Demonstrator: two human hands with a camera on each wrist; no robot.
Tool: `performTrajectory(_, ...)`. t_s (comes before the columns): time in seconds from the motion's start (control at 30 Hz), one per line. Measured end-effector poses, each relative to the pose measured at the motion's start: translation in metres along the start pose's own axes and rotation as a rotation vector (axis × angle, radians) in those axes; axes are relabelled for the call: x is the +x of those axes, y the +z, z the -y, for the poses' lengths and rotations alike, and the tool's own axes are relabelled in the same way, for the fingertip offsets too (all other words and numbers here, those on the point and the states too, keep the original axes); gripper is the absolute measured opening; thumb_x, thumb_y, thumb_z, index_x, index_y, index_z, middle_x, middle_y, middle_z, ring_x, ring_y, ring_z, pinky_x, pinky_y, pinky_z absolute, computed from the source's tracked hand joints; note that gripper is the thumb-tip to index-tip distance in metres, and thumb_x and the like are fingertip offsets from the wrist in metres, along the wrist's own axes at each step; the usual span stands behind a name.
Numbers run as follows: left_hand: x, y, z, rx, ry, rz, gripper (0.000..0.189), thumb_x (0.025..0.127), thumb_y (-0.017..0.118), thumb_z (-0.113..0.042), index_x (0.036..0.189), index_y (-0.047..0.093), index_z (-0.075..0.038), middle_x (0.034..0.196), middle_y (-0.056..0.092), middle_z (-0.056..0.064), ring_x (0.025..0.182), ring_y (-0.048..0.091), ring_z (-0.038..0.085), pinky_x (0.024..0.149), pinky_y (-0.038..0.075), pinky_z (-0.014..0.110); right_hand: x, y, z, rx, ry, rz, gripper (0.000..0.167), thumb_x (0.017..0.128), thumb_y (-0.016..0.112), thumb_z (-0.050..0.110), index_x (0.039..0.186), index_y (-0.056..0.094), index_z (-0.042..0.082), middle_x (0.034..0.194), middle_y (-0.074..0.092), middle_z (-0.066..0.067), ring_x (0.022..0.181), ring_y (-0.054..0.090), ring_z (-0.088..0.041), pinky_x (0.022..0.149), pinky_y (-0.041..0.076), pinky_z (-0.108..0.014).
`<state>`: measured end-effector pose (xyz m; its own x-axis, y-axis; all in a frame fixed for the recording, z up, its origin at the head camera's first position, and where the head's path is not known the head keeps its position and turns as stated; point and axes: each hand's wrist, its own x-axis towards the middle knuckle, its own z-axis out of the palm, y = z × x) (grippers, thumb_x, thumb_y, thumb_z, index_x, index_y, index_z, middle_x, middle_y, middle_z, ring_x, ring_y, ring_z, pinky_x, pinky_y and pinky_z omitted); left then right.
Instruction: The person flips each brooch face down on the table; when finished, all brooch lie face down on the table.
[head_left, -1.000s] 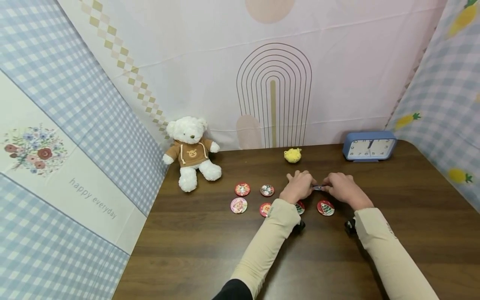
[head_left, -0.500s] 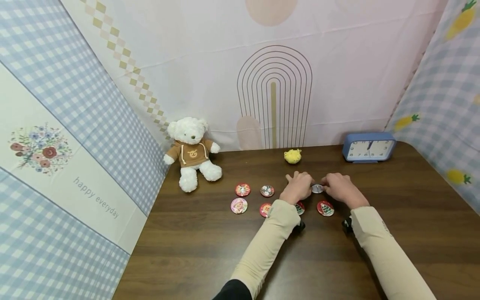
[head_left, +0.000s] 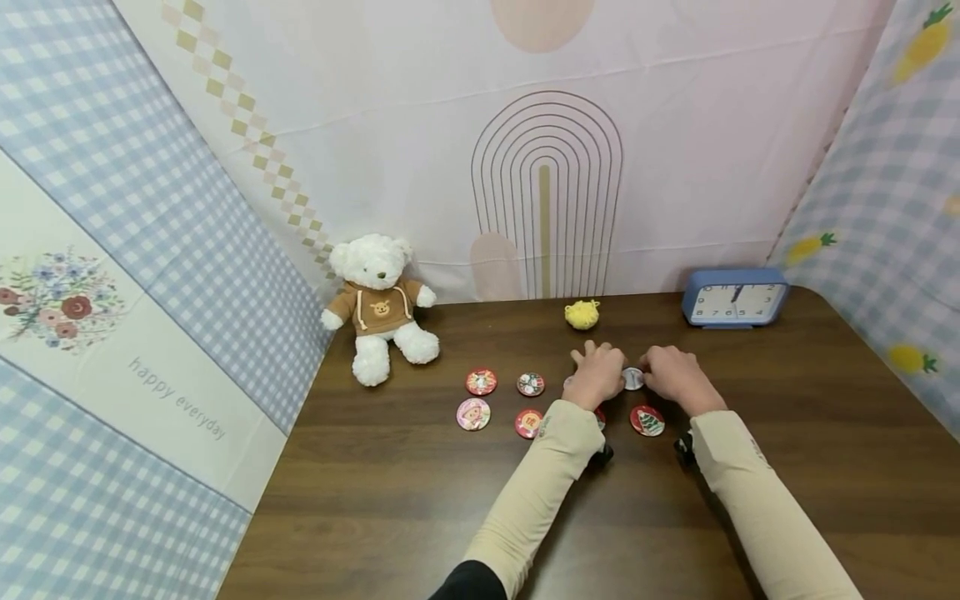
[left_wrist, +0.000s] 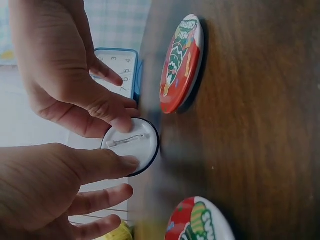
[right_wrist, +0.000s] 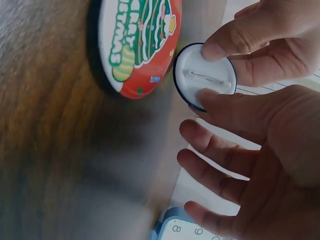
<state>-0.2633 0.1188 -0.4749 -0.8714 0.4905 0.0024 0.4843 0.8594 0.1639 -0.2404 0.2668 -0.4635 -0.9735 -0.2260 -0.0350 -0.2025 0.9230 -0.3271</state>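
Note:
A round pin badge (head_left: 633, 379) is held between my two hands above the table, its white back and safety-pin clasp (left_wrist: 127, 140) facing the wrist cameras. My left hand (head_left: 597, 373) pinches one edge, thumb on the back. From the opposite edge my right hand (head_left: 678, 379) pinches it too, its other fingers spread in the right wrist view. The badge's front is hidden. Just nearer than the hands lies a red Christmas-tree badge (head_left: 647, 421). Another red badge (left_wrist: 200, 220) is partly covered by my left wrist in the head view.
Left of my hands, several badges lie in two rows, including a pink one (head_left: 473, 414) and a red one (head_left: 482, 382). Along the back stand a white teddy bear (head_left: 382, 308), a small yellow item (head_left: 582, 315) and a blue clock (head_left: 735, 298). Patterned cloth surrounds the table (head_left: 390, 508).
The badge between my hands has tilted from nearly edge-on to showing its pale back in the head view. Both hands keep their hold and have hardly moved.

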Motion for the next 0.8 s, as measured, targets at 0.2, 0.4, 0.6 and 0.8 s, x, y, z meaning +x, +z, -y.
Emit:
performTrajectory(0.2,0.0004,0.002,-0.0016,0.009,-0.015,0.008,0.018,0.095,0.072,-0.03,0.112,0.077,-0.029,0.118,0.064,-0.001,0.114,0.048,0.026,0.094,0.037,0.052,0.0005,0.0027,-0.0003,0.024,0.047,0.002,0.008,0.089,0.065,0.005,0.083,0.071,0.004,0.077,0.064,-0.009,0.071,0.056,-0.029,0.073,0.043,-0.06)
performTrajectory(0.4,0.0004,0.0036,-0.0042,0.019,-0.026,0.013,0.022,0.094,0.072,-0.034,0.116,0.075,-0.031,0.117,0.062,-0.001,0.111,0.048,0.024,0.091,0.038,0.049,0.0023,0.0041,-0.0028,0.027,0.072,0.007,0.008,0.086,0.065,0.004,0.079,0.068,0.006,0.074,0.062,-0.009,0.071,0.056,-0.031,0.074,0.042,-0.062)
performTrajectory(0.6,-0.001,0.0052,-0.0045,0.029,-0.043,0.011,0.02,0.095,0.07,-0.035,0.114,0.075,-0.027,0.116,0.061,0.001,0.108,0.047,0.024,0.089,0.038,0.047,0.0044,0.0062,-0.0036,0.018,0.08,0.004,0.01,0.085,0.065,0.004,0.075,0.065,0.006,0.072,0.06,-0.009,0.072,0.056,-0.032,0.074,0.042,-0.063)
performTrajectory(0.8,-0.0015,0.0083,-0.0076,0.036,-0.055,0.015,0.015,0.097,0.068,-0.032,0.107,0.075,-0.023,0.117,0.059,0.002,0.109,0.047,0.025,0.09,0.038,0.048,0.0034,0.0085,-0.0037,0.029,0.109,0.002,0.016,0.085,0.064,0.004,0.07,0.059,0.008,0.071,0.057,-0.009,0.073,0.056,-0.034,0.075,0.04,-0.063)
